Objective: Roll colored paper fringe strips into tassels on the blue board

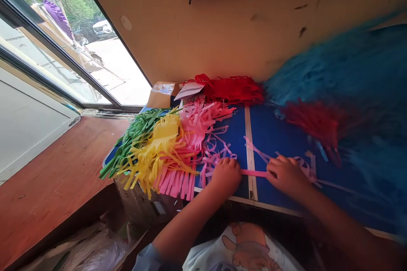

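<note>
My left hand (226, 174) and my right hand (285, 173) rest on a blue table top (273, 135), fingers curled, each gripping an end of a pink paper strip (253, 172) stretched flat between them. Loose pale pink strips (216, 152) lie just beyond my left hand, and more pale strips (307, 166) lie by my right hand. To the left sit heaps of cut paper fringe: pink (193, 127), yellow (159, 144) and green (136, 135).
A red fringe pile (232, 89) lies against the beige wall. Red (314, 120) and blue (349, 72) fringe masses fill the right, blurred. A cardboard box (162, 93) stands behind the piles. A window (63, 42) is on the left above a wooden floor (47, 178).
</note>
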Demonstrator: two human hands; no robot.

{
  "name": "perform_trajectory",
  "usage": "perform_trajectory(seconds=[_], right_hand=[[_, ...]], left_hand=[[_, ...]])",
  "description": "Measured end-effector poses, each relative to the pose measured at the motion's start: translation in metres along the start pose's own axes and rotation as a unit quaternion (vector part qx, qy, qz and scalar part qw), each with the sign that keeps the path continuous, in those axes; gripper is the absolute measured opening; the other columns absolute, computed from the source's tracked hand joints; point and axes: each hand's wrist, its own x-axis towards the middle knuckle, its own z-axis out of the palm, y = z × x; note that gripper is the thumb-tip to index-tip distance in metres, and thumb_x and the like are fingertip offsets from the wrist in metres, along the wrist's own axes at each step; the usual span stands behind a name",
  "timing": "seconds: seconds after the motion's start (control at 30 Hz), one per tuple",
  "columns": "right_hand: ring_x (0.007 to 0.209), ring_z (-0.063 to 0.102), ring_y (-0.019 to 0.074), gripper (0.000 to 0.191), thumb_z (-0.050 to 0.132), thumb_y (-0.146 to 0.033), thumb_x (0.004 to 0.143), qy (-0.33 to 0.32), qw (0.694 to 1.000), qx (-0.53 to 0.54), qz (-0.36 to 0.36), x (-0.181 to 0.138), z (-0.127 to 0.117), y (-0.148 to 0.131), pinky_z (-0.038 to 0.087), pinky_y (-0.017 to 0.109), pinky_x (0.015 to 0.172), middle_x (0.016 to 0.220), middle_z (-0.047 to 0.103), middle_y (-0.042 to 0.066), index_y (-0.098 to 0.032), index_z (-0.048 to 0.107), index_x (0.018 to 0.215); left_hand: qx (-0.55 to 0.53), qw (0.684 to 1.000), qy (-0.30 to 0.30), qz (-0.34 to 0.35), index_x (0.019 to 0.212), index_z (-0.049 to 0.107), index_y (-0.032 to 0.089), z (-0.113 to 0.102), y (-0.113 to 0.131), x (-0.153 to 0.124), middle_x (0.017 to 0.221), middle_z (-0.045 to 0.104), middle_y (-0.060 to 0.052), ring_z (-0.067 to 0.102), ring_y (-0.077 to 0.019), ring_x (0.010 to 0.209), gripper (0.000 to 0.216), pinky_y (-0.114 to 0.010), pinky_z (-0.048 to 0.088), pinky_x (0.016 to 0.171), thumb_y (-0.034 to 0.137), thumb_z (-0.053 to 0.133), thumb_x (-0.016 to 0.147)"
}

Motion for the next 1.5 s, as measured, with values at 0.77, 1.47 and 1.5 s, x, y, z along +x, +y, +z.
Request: perform_trajectory(seconds=[0.77, 1.47, 1.5], right_hand=[[0.076, 0.052, 0.0265, 0.023, 0.043, -0.016, 0.075, 0.016, 0.971, -0.208, 0.120, 0.004, -0.015, -0.009, 0.030, 0.038, 0.066, 0.078, 0.062, 0.012, -0.013, 0.062, 0.087], [0.123, 0.039, 0.0310, 0.068, 0.027, -0.059, 0.085, 0.102, 0.987, -0.122, -0.013, -0.043, 0.025, -0.011, 0.013, 0.058, 0.103, 0.131, 0.046, 0.017, -0.009, 0.050, 0.125], [0.124, 0.037, 0.0319, 0.069, 0.027, -0.060, 0.084, 0.101, 0.986, -0.133, -0.001, -0.045, 0.024, -0.008, 0.012, 0.059, 0.103, 0.131, 0.046, 0.018, -0.009, 0.051, 0.124]], left_hand=[[-0.026, 0.996, 0.014, -0.081, 0.099, 0.054, 0.015, 0.002, 0.011, -0.002, 0.096, 0.057, -0.010, 0.055, -0.0244, 0.085, 0.018, -0.035, 0.045, 0.070, 0.013, 0.043, 0.084], [-0.011, 0.994, 0.067, -0.082, 0.115, 0.048, 0.007, 0.012, 0.014, -0.006, 0.111, 0.055, -0.017, 0.054, -0.0250, 0.094, 0.035, -0.036, 0.045, 0.077, 0.007, 0.039, 0.081], [-0.011, 0.994, 0.067, -0.082, 0.114, 0.049, 0.008, 0.010, 0.013, -0.006, 0.111, 0.055, -0.016, 0.054, -0.0247, 0.094, 0.035, -0.036, 0.045, 0.077, 0.007, 0.039, 0.081]])
